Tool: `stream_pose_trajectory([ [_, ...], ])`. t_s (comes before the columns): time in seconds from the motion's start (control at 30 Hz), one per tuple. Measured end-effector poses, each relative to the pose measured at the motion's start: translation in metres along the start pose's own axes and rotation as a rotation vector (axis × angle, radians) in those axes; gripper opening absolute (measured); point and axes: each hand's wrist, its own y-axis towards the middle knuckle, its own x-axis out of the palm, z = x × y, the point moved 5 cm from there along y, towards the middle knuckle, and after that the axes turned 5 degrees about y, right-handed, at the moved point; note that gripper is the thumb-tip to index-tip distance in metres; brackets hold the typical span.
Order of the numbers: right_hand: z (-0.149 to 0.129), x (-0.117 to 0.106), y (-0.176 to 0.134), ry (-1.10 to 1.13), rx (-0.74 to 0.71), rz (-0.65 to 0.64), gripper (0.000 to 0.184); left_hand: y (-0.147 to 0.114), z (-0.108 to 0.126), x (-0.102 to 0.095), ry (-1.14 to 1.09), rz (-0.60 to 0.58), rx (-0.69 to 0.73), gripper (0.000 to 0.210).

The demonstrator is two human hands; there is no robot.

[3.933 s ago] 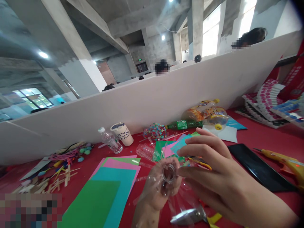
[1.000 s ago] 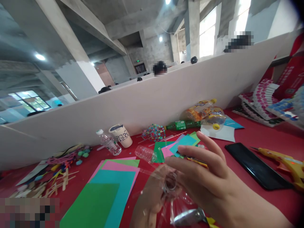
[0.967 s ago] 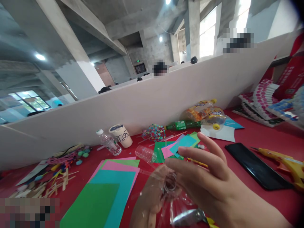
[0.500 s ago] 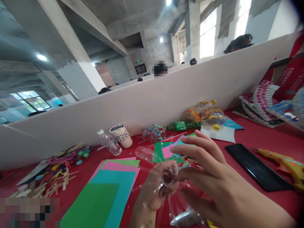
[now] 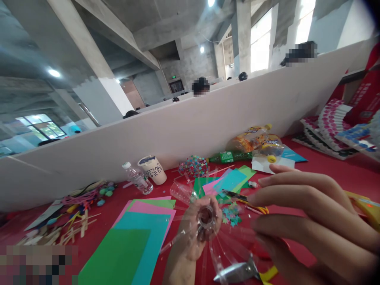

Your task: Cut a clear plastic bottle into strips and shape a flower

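A clear plastic bottle top (image 5: 207,216), its body cut into long strips fanned outward, points its mouth up towards me. My left hand (image 5: 198,229) is closed around it, seen partly through the plastic. To the right, my right hand (image 5: 308,209) is in the air with fingers apart and nothing in them. Below the strips lie scissors (image 5: 237,272) with yellow handles, partly covered by plastic. Star-shaped sequins (image 5: 232,213) and a dark craft knife (image 5: 236,195) lie between the two hands.
Coloured paper sheets (image 5: 118,253) lie at left, near craft sticks (image 5: 84,223). Behind stand a small bottle (image 5: 138,178) and a paper cup (image 5: 152,170). A green bottle (image 5: 228,157) lies along the white partition (image 5: 166,130). A yellow glue gun (image 5: 363,206) is at right.
My right hand has moved right, away from the bottle top, uncovering the sequins and craft knife and now covering the black phone. My left hand keeps its hold with only a slight shift.
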Motion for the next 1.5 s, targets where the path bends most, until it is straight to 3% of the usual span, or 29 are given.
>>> stream_pose_trajectory([
  [0.4, 0.003, 0.009, 0.002, 0.111, 0.045, -0.024, 0.013, -0.003, 0.015, -0.002, -0.071, 0.106, 0.269, 0.018],
  [0.73, 0.010, 0.029, 0.000, 0.023, 0.125, -0.094, 0.020, -0.001, 0.007, -0.006, -0.064, 0.248, 0.248, 0.019],
  [0.93, 0.010, 0.030, -0.002, 0.003, 0.137, -0.107, 0.017, -0.003, 0.011, -0.001, -0.084, 0.220, 0.249, 0.017],
  [1.1, 0.011, 0.034, -0.003, 0.008, 0.153, -0.146, 0.019, -0.001, 0.006, -0.007, -0.144, 0.222, 0.215, 0.012],
  [1.3, 0.011, 0.029, -0.002, 0.008, 0.134, -0.126, 0.019, 0.001, 0.009, -0.009, -0.159, 0.187, 0.268, 0.014],
  [1.5, 0.008, 0.033, -0.002, 0.014, 0.102, -0.153, 0.016, 0.002, 0.010, -0.005, -0.137, 0.231, 0.237, 0.013],
])
